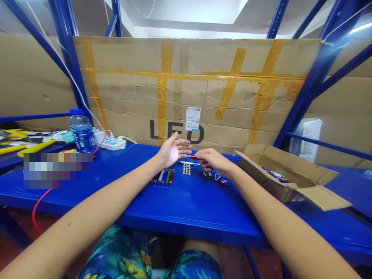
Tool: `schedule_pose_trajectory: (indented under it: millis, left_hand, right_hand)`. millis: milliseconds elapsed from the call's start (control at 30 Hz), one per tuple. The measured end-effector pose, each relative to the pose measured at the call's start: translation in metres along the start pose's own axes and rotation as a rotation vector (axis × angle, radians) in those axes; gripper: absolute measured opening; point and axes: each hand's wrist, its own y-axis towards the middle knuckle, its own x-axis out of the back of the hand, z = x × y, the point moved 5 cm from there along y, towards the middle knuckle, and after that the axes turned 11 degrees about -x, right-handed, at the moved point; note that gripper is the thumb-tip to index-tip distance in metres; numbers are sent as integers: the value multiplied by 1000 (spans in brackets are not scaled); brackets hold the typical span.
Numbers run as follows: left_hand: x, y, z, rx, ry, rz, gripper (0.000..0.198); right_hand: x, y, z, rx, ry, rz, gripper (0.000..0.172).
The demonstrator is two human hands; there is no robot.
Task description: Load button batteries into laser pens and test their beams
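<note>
Arms stretch forward over the table, angled in toward each other. My left hand is bare and wide, thumb up, palm facing rightward with a pale glow on it, fingers loosely extended. My right hand, knuckles up, pinches a red tube between thumb and fingers, its end just beside my left fingertips. Nearer me lie silver discs in rows, between lined-up tubes and carabiners by my right wrist.

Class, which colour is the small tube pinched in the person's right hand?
The tube in the right hand is red; the head view shows it.
</note>
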Motion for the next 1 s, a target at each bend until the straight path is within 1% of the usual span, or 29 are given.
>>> schedule_pose_trajectory:
  millis: [367, 533, 700, 1000]
  left_hand:
    - [-3, -1, -1, 13, -26, 12, 59]
    - [-4, -2, -3, 12, -43, 24, 60]
    - [-2, 0, -2, 2, -27, 15, 58]
    - [2, 1, 0, -13, 7, 27, 62]
  right_hand:
    - [0, -1, 2, 18, 4, 5, 25]
    - [1, -1, 2, 33, 14, -15, 30]
    - [2, -1, 2, 40, 0, -26, 34]
    - [3, -1, 3, 53, -15, -34, 32]
